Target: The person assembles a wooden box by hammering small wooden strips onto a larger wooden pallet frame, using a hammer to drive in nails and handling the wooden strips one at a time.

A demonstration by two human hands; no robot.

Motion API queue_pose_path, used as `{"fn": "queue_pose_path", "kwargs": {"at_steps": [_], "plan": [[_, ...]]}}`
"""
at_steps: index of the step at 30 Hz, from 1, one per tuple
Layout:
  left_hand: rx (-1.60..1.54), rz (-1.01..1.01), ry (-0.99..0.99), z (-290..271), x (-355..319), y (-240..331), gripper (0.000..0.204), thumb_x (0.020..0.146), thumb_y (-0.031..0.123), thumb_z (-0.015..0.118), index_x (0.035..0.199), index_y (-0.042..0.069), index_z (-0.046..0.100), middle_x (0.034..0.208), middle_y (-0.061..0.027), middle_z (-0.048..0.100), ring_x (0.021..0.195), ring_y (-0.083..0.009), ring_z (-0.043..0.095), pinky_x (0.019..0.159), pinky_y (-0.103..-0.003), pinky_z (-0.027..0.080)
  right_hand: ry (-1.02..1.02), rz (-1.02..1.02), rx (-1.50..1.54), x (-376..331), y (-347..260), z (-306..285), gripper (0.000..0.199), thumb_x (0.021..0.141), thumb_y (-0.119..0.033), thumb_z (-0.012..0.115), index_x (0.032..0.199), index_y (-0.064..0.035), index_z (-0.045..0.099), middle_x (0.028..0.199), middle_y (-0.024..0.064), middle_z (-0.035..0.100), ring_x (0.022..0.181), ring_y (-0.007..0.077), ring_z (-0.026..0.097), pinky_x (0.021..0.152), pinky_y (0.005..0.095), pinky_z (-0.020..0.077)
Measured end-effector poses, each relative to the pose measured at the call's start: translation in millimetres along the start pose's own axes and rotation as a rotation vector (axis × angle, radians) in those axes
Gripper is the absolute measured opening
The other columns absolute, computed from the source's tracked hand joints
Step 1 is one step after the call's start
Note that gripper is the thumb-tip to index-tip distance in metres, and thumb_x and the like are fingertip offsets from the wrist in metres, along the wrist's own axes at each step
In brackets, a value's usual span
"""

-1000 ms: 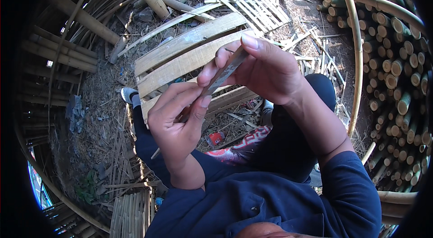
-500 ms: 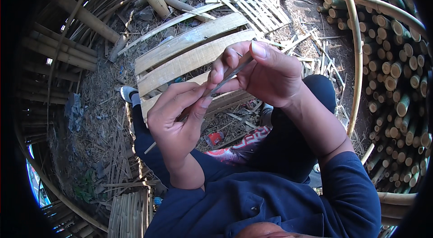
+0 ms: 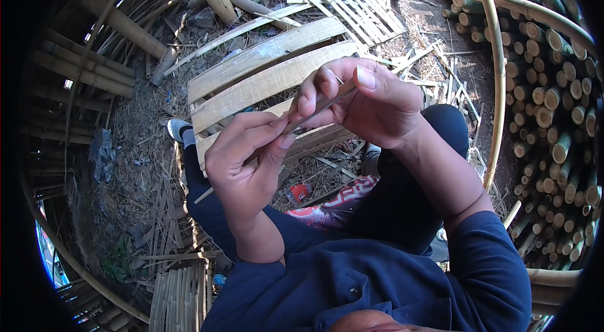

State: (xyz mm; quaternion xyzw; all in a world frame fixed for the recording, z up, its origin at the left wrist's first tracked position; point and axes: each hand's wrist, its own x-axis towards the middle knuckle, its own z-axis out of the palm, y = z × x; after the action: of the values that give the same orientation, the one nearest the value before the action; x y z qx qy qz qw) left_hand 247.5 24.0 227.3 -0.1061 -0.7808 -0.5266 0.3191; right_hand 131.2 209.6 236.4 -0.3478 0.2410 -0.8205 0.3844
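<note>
A thin bamboo strip [image 3: 319, 110] runs slantwise between my two hands, above a low table of wooden slats. My left hand [image 3: 242, 159] pinches it between thumb and fingertips. A pale end sticks out beyond that hand, to the lower left. Higher up and to the right, my right hand [image 3: 377, 96] curls round the strip's other part, its thumb pressing near the upper end. Part of the strip is hidden by my fingers.
The slatted wooden table [image 3: 251, 93] stands before my knees, with a slatted bamboo panel [image 3: 362, 11] beyond it. Cut bamboo poles [image 3: 547, 105] are stacked at the right, behind a bent pole [image 3: 495, 80]. Scraps litter the ground; a red wrapper [image 3: 299, 192] lies between my legs.
The strip has turned a little in my fingers and now shows a broader brown face. Its lower-left end has shifted slightly up and left. Both hands stay nearly in place.
</note>
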Motion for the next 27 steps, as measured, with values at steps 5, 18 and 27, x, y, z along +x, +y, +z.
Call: {"fn": "queue_pose_path", "kwargs": {"at_steps": [5, 18, 27], "plan": [[0.088, -0.008, -0.101, -4.3, 22.5, -28.2, 0.018, 0.084, -0.005, 0.079, 0.102, -0.004, 0.077, 0.094, -0.0094, 0.07, 0.079, -0.0119, 0.065, 0.066, -0.023, 0.051, 0.351, 0.236, -0.417, 8.8, -20.7, -22.2, 0.068, 0.106, -0.055, 0.033, 0.118, 0.0014, 0.069, 0.122, 0.0221, 0.07, 0.123, 0.0296, 0.065, 0.103, 0.0432, 0.0513], [0.504, -0.291, -0.578, 27.3, 23.6, -229.6, 0.021, 0.08, 0.013, 0.085, 0.096, 0.002, 0.078, 0.092, -0.0093, 0.071, 0.083, -0.0204, 0.066, 0.08, -0.032, 0.052, 0.63, 1.209, -1.941, -57.6, 24.6, -136.9, 0.034, 0.09, -0.029, 0.065, 0.103, 0.0013, 0.075, 0.107, 0.0205, 0.075, 0.098, 0.0353, 0.074, 0.085, 0.0436, 0.0589], [0.321, 0.028, -0.422, 36.1, -3.9, -270.9, 0.02, 0.078, 0.02, 0.086, 0.088, 0.006, 0.077, 0.088, -0.0096, 0.071, 0.086, -0.0295, 0.068, 0.081, -0.039, 0.054, 0.701, 1.112, -1.753, -97.9, 60.6, -178.3, 0.025, 0.086, -0.011, 0.059, 0.093, 0.0092, 0.071, 0.098, 0.0298, 0.072, 0.094, 0.0408, 0.074, 0.083, 0.0462, 0.0586]]}}
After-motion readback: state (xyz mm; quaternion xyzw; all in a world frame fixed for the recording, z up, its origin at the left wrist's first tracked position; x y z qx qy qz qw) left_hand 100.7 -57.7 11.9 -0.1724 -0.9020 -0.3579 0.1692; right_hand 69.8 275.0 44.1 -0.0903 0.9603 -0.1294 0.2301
